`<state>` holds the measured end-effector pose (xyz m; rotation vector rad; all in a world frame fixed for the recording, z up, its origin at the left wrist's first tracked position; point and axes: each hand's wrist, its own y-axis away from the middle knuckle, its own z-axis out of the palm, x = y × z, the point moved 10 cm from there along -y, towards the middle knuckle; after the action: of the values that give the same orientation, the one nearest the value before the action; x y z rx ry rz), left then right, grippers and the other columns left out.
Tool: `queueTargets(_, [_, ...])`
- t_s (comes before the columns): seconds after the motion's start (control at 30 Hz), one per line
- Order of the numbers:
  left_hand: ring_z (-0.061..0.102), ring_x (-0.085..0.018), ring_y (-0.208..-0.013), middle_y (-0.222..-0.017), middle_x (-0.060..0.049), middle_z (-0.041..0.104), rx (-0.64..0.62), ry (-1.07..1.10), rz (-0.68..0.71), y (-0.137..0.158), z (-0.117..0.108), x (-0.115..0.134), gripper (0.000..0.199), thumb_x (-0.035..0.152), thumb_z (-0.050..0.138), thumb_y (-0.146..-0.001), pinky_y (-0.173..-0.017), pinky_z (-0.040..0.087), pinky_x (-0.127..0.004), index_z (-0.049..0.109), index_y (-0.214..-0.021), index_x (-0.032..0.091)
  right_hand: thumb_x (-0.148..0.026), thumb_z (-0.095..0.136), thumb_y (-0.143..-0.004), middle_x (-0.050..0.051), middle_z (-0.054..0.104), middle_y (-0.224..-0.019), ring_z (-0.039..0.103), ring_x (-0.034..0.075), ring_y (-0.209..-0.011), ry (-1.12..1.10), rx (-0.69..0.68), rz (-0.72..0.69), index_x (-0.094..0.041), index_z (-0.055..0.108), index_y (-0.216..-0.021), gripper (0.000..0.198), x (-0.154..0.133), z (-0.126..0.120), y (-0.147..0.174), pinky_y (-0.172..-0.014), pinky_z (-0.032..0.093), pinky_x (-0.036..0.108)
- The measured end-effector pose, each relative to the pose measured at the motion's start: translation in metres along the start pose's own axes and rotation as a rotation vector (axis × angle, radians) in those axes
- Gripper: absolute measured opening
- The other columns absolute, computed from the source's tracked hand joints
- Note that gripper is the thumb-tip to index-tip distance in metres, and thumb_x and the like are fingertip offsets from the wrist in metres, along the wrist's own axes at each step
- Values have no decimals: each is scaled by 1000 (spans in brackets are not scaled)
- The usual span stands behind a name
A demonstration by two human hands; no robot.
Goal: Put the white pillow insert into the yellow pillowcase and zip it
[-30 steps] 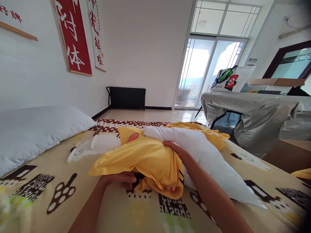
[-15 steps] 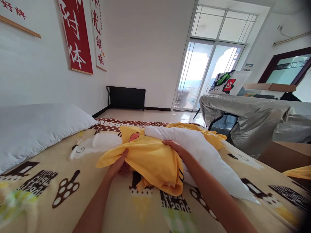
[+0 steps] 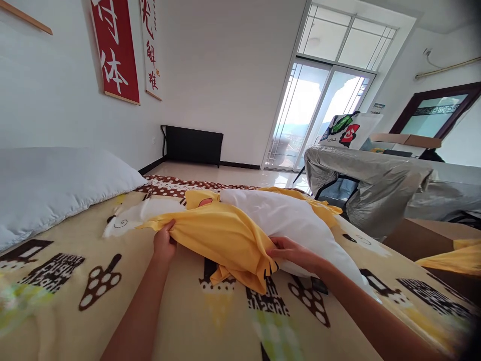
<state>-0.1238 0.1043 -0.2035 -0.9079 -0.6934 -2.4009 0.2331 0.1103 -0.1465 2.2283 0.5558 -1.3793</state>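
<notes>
A crumpled yellow pillowcase (image 3: 221, 233) with a reddish oval print and black marks stretches between my hands, low over the bed. My left hand (image 3: 164, 241) is closed in a pinch on its left end, thumb on top. At its right edge, the fingers of my right hand (image 3: 289, 250) grip the fabric near the black marks. Behind and to the right lies a plump white pillow (image 3: 296, 210), partly covered by the yellow fabric and by my right forearm. More yellow cloth (image 3: 326, 206) shows beyond the pillow's far side.
A patterned beige blanket (image 3: 150, 311) covers the bed. Another white pillow (image 3: 67, 185) lies at the left by the wall. To the right stand an open cardboard box (image 3: 417, 240) with yellow cloth over its edge and a plastic-covered table (image 3: 368, 175) with a bag on it.
My left hand has moved left and up, drawing the pillowcase's end out. My right hand has slid from its top down to the right edge. The view has shifted slightly.
</notes>
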Motion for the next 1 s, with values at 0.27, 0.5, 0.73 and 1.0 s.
queueTargets(0.27, [61,-12,-61,-74,-1,64,111,113,-84,-2,-11,7,19,4,54,-77,-60,53,-24,60,-89,18,-44,70,-71,0,59,-78,50,15,-71,234,134,-13,-16,63,-86,33,13,-45,33,-60,39,24])
queueTargets(0.5, [58,-9,-58,-66,2,61,4,60,25,-5,-7,33,14,4,57,-69,-57,51,-18,57,-76,16,-49,68,-73,0,56,-75,49,13,-68,-4,157,31,-18,60,-77,33,-2,-68,29,-60,39,23])
queueTargets(0.73, [29,-4,-35,-41,10,34,-51,-167,165,2,-14,77,18,14,67,-55,-35,30,-17,49,-56,16,-45,72,-67,3,65,-89,57,19,-80,-30,212,8,-23,63,-101,41,-51,-67,-17,-63,43,27])
queueTargets(1.0, [28,-4,-33,-36,9,29,138,-133,612,36,-22,144,38,19,60,-59,-36,22,-21,28,-38,17,-37,60,-81,16,66,-93,59,33,-98,737,632,-41,-16,62,-99,28,-77,-79,-81,-87,41,45])
